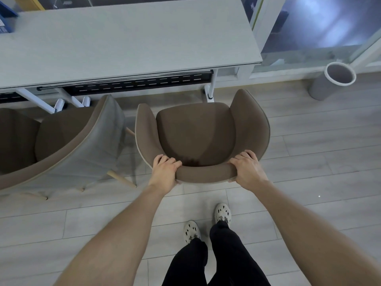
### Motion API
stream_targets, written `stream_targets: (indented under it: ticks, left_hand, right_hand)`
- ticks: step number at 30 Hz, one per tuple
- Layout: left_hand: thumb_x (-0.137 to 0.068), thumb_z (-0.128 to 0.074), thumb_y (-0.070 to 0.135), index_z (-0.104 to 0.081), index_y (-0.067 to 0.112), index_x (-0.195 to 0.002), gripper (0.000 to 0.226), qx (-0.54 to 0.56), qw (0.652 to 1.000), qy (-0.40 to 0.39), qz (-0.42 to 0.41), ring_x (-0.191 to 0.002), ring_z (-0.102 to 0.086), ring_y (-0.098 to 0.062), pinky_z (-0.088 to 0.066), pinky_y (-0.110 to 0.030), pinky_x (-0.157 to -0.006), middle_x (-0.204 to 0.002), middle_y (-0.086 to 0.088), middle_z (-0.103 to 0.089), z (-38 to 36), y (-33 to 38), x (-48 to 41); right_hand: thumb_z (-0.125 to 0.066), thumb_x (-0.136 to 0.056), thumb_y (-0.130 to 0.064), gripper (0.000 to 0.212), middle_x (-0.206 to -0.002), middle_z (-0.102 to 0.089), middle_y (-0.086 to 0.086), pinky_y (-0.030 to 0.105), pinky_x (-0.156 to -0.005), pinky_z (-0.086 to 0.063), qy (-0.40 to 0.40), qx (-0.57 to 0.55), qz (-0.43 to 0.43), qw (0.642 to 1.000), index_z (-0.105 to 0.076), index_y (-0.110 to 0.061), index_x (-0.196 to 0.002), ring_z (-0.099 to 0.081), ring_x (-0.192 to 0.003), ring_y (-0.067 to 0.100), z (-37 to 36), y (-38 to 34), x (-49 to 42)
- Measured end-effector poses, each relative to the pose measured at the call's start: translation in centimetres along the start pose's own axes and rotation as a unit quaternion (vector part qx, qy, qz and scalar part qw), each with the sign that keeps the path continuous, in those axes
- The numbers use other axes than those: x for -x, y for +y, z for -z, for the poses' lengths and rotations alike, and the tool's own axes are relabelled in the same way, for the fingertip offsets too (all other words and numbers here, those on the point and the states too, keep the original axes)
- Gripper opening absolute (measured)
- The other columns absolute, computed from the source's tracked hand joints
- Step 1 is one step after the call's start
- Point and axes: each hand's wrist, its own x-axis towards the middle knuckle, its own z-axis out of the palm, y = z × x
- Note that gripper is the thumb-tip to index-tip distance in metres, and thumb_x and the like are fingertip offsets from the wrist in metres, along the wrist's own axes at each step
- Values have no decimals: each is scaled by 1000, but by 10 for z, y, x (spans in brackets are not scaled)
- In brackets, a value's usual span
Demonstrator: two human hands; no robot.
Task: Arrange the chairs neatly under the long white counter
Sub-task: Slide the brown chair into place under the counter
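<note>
A brown upholstered chair [195, 133] stands on the floor just in front of the long white counter [127, 42], its seat facing the counter and its front edge near the counter's right leg. My left hand [165, 170] grips the left end of its curved backrest top. My right hand [248, 168] grips the right end of the same backrest. A second brown chair [68, 145] with a grey back and wooden legs stands to the left, turned at an angle, its seat partly under the counter.
A grey cylindrical bin [332, 81] stands on the floor at the right, by the glass wall [321, 23]. Blue boxes [6, 17] lie at the counter's far left. A black perforated cable tray [136, 84] and white legs run beneath the counter. My feet [206, 223] are behind the chair.
</note>
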Motion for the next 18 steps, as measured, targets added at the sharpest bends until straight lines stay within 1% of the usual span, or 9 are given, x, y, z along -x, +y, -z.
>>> stream_targets:
  ticks: [5, 10, 14, 18]
  left_hand:
    - [-69, -87, 27, -70, 30, -112, 46, 2, 1000, -1, 1, -106, -55, -26, -26, -45, -120, -101, 8, -65, 2, 12, -18]
    - [-65, -91, 34, -70, 29, -106, 46, 7, 1000, 12, -3, -101, -55, -25, -29, -43, -118, -94, 9, -62, 5, 15, -39]
    - [-66, -90, 42, -69, 29, -106, 48, -2, 1000, 9, 0, -102, -55, -24, -31, -42, -115, -96, 9, -63, 11, 11, -52]
    - [-67, -91, 40, -70, 29, -110, 50, -2, 1000, 6, 3, -104, -56, -25, -34, -43, -113, -99, 8, -66, 14, 13, -55]
  right_hand:
    - [-94, -60, -59, 67, -105, -68, -7, 43, -128, -20, 6, -16, -8, 1000, -74, -30, -117, -57, -116, 23, 2, 20, -5]
    - [-96, -59, -56, 70, -106, -66, -6, 44, -129, -16, 6, -23, -7, 1000, -74, -31, -121, -56, -118, 25, 8, 38, -21]
    - [-95, -62, -54, 69, -108, -63, -6, 46, -129, -12, -3, -27, 1, 1000, -73, -33, -124, -53, -120, 28, 10, 44, -36]
    - [-94, -63, -56, 67, -110, -62, -5, 49, -129, -12, -10, -28, 7, 1000, -72, -34, -123, -53, -121, 29, 10, 50, -43]
